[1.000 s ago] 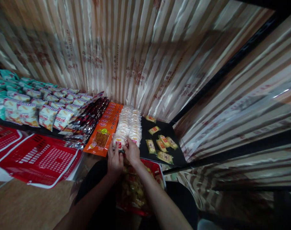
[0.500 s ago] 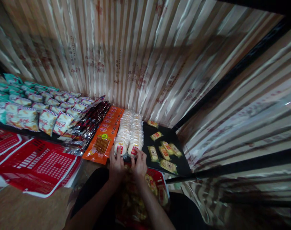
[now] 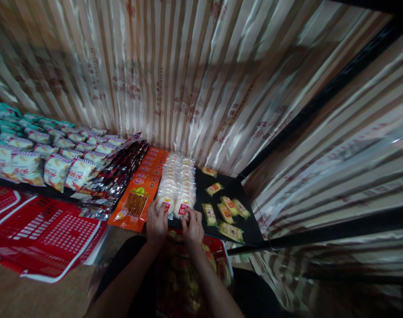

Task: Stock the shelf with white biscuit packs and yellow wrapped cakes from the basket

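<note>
Two rows of white, round wrapped rice crackers (image 3: pixel 177 179) stand packed front to back on the black shelf. At the front of the left row, my left hand (image 3: pixel 157 224) has its fingers curled against the nearest cracker packet (image 3: pixel 165 204). My right hand (image 3: pixel 192 226) is bent round the lower edge of the front packet (image 3: pixel 182 208) in the right row, thumb and fingers touching it. Below my forearms, a red basket (image 3: pixel 225 248) between my knees holds several yellowish packets, largely in shadow.
Left of the rows lies an orange snack bag (image 3: pixel 138 190), then dark shiny packets (image 3: pixel 122 172) and white snack bags (image 3: pixel 80 172). Several small yellow packets (image 3: pixel 231 230) lie loose on the black shelf (image 3: pixel 204 187) to the right. Another red basket (image 3: pixel 52 234) sits lower left. A black post (image 3: pixel 307 106) slants at right.
The view has shifted slightly, so the shelf goods sit a little further left. My left hand's fingers have moved from the front packet's face toward its left side. My right hand stays at its row.
</note>
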Tool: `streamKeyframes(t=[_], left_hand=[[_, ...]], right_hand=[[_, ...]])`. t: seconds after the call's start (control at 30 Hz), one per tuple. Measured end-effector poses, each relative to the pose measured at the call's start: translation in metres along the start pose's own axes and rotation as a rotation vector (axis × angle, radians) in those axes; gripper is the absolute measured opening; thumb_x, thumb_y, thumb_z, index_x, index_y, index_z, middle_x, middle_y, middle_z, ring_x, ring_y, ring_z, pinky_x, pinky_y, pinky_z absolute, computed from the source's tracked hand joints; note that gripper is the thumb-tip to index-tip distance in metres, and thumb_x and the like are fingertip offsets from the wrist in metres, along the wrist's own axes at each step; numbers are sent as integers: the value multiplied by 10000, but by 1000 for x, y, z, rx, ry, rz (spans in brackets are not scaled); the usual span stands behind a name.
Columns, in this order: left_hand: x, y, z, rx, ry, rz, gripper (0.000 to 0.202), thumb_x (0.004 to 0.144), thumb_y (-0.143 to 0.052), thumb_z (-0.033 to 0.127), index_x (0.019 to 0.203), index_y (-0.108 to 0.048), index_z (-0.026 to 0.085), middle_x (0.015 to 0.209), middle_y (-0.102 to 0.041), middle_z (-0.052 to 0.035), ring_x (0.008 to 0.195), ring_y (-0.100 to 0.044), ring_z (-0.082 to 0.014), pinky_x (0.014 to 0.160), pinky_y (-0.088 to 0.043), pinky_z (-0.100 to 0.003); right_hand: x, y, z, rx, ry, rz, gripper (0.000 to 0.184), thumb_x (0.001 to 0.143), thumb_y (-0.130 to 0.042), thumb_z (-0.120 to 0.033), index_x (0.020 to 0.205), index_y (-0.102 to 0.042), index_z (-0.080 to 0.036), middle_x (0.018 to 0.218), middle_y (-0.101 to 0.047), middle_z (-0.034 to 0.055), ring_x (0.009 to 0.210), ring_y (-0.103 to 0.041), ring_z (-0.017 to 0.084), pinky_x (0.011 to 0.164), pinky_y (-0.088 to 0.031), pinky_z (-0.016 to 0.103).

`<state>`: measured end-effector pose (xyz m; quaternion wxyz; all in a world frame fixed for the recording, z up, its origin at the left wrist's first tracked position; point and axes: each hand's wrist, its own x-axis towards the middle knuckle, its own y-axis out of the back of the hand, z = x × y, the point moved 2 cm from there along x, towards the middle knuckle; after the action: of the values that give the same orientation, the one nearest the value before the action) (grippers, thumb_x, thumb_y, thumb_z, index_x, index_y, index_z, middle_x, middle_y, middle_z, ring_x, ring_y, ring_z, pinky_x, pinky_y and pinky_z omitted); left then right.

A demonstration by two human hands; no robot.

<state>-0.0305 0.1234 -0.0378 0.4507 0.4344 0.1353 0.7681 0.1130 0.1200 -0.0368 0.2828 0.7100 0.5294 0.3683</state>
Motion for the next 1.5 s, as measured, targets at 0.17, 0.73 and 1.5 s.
streamKeyframes(t=[0.17, 0.73, 1.5], left_hand=[[-2, -3, -1, -18, -5, 3, 245, 857, -452, 217, 1049, -590, 155, 1200, -423, -157, 1090, -472, -254, 820, -487, -371], [-68, 23, 13, -86, -53, -255, 250, 820, -412, 151, 951, -625, 156, 1237, -455, -140, 1182, -417, -252, 940, -418, -400], [-193, -4, 30, -428, 430, -1012, 215, 704, -464, 97, 830, -628, 157, 911, -672, -69, 902, -601, -202, 859, -425, -337]], right_hand=[[1, -2, 2, 4, 10, 28, 301, 822, -453, -288, 1102, -541, -223, 1032, -513, 61, 822, -586, 157, 701, -487, 275], [-85, 69, 80, -388, -129, -605, 269, 824, -446, -261, 1034, -601, -196, 1005, -622, 99, 897, -605, 199, 771, -447, 306], [-108, 75, 67, -517, -241, -649, 510, 786, -393, -48, 1249, -488, -241, 945, -692, 122, 863, -655, 220, 747, -460, 344]])
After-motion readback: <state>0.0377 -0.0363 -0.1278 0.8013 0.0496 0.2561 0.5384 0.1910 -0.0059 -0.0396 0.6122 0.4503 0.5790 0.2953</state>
